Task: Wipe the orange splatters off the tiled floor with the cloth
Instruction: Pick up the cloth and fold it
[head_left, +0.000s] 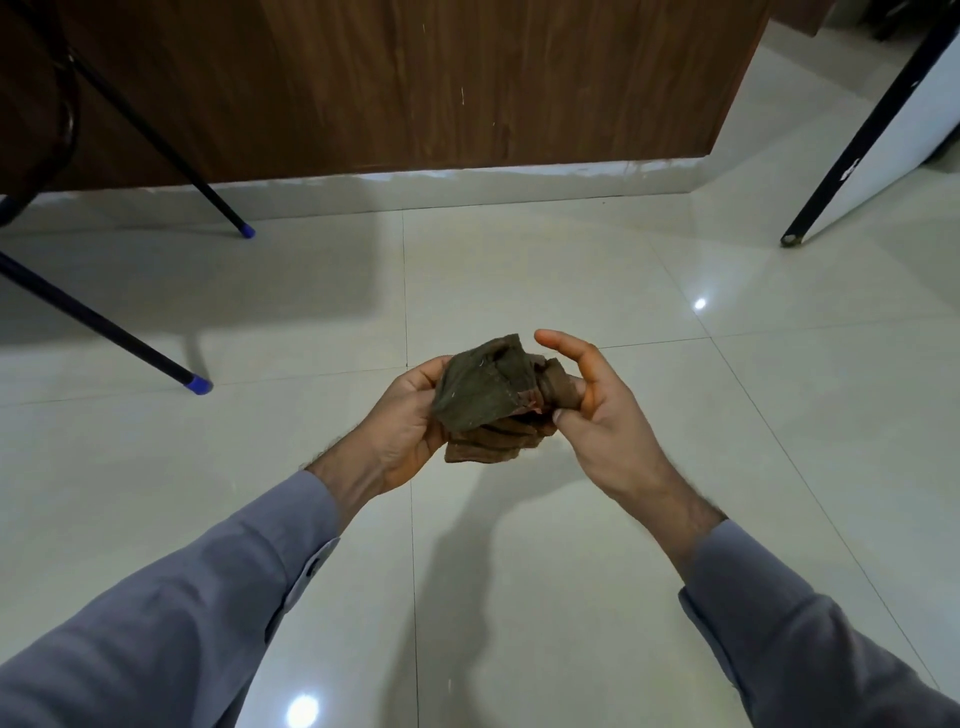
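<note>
While held, cloth is bunched.

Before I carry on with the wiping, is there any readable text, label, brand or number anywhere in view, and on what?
None: no text can be read in the head view.
The cloth, bunched between the left hand and right hand, shows no tag or print.
The tiled floor, wooden panel and blue-tipped chair legs carry no lettering.
</note>
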